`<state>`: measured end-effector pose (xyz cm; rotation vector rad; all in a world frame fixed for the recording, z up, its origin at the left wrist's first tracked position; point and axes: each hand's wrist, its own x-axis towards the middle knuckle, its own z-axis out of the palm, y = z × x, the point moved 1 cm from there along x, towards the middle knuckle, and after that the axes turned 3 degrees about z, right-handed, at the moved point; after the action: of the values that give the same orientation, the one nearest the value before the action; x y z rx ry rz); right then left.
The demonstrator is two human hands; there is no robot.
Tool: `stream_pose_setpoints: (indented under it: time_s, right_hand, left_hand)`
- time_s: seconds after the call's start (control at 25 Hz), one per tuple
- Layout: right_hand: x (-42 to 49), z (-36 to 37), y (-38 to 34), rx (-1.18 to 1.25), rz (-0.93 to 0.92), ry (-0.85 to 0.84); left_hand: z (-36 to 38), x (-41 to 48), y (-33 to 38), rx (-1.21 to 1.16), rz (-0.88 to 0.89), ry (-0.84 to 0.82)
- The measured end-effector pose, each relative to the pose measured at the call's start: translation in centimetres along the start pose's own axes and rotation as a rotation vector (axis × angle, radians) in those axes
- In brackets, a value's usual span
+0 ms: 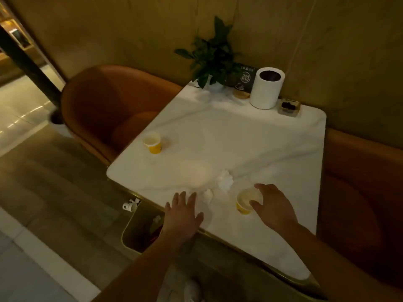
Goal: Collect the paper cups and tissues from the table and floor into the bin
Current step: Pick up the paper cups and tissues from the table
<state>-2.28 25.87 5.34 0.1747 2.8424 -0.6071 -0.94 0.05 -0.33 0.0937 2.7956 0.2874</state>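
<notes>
A yellow paper cup (245, 202) stands near the front edge of the white marble table (250, 136). My right hand (273, 207) wraps its right side, thumb and fingers on the rim. Two crumpled white tissues (225, 181) (208, 195) lie just left of it. My left hand (183, 212) hovers flat with fingers spread at the table's edge, touching the nearer tissue. A second yellow cup (152, 142) stands at the table's left edge. The bin (133, 234) sits on the floor below the table corner with a tissue inside. A small white cup (129, 206) lies on the floor beside it.
At the table's far end stand a potted plant (212, 59), a white cylindrical container (266, 88), a table number sign (245, 78) and a small tray (289, 106). Orange seats (104, 101) flank the table on the left and right (359, 192). A dark post (28, 62) stands far left.
</notes>
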Motion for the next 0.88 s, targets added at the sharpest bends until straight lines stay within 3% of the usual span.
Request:
stream_pose_setpoints:
  time_s: [0.2,0.48,0.6,0.72,0.88]
  right_hand:
    - [2.8,1.6,-0.8,-0.017,0.123,-0.069]
    - [5.3,2.7,-0.6,0.048,0.084,-0.043]
    - [6.1,2.5,-2.2,0.073,-0.01,-0.03]
    - [6.4,3.2,-4.7,0.097,-0.064,-0.073]
    - [5.7,5.7,-9.3,0.192,-0.141,-0.138]
  left_hand:
    - [1.2,3.1,-1.3,0.022,-0.001,-0.021]
    - [2.9,4.0,-2.7,-0.013,-0.063,-0.063]
    - [1.6,4.3,-1.8,-0.296,-0.1,-0.045]
    - [0.2,3.9,-0.8,-0.678,0.015,0.014]
    - [-1.5,3.0,-0.7,-0.875,0.072,0.041]
